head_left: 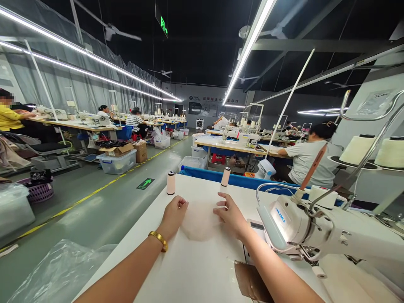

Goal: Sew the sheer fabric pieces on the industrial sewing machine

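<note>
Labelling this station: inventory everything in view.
Flat tabletop: 1, white, centre foreground
Sheer rounded fabric: 1, pale pink, on tabletop
Small thread cones: 2, pale pink, tabletop's far end
JUKI sewing machine: 1, white, right
Large thread cones: 2, cream, far right
Cloth strip: 1, blue, beyond tabletop
Glossy sheet: 1, brown, tabletop's near side
Crumpled plastic: 1, clear, lower left
Lattice basket: 1, purple, left floor
Plastic bins: several, clear, floor
Other sewing machines: several, white, background
Seated people: several, mixed clothing, background
Strip lights: several, white, ceiling
Left hand: 1, ungloved, fabric's left edge
Right hand: 1, ungloved, fabric's right edge
</note>
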Available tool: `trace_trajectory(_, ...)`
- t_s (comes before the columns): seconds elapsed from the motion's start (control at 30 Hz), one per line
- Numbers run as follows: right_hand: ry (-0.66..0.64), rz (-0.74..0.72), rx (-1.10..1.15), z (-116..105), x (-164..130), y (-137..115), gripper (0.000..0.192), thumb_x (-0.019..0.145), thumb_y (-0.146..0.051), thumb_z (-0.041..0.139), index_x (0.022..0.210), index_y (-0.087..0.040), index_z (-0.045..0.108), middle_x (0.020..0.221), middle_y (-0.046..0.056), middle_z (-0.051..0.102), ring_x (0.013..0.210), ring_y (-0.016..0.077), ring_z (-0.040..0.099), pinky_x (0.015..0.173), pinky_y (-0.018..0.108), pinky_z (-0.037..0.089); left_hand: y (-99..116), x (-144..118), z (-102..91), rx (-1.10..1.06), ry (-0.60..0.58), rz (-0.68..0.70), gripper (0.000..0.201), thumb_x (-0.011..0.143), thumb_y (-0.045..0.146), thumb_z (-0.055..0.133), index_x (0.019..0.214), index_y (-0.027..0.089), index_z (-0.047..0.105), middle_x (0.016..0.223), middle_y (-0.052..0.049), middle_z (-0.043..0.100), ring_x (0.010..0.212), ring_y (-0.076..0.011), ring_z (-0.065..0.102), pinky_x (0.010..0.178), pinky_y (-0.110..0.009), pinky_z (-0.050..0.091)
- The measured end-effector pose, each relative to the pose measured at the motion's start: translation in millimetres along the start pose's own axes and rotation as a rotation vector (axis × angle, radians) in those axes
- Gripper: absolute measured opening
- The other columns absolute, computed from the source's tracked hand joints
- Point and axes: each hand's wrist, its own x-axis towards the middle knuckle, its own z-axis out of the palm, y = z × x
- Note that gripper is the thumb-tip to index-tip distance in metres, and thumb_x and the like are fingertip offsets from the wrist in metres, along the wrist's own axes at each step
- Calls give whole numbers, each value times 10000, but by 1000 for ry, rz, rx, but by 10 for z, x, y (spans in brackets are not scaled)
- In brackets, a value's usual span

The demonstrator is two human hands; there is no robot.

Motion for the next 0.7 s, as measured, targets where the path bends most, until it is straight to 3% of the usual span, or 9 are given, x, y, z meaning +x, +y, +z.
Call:
trace_trajectory(0.17, 36, 79, 23, -16, 45, 36, 585, 711, -243, 781, 1274, -226, 622, 1013, 65, 698, 852, 217, 735, 632, 268, 524, 24, -31, 6, 25, -4, -2, 156, 883, 378, 585, 802, 245, 593, 821, -6, 669, 664, -189, 585, 582, -277, 450)
trace_trajectory(0.4, 92, 11, -152, 70, -46, 91, 494, 703, -176, 712, 1188, -248, 651, 1130, 79, 635, 744, 187, 638, 513, 264, 493, 49, -38, -18, 64, 25, 61, 119, 847, 339, 638, 775, 245, 622, 845, -11, 705, 719, -198, 578, 659, -295, 440)
trace_trajectory(0.7, 11, 12, -269, 87, -245, 13, 424, 779, -205, 667, 1199, -261, 659, 1152, 66, 671, 545, 120, 611, 539, 288, 521, 40, 50, -104, 18, -31, -12, 195, 840, 414, 651, 809, 222, 658, 784, -13, 670, 647, -178, 597, 508, -247, 437)
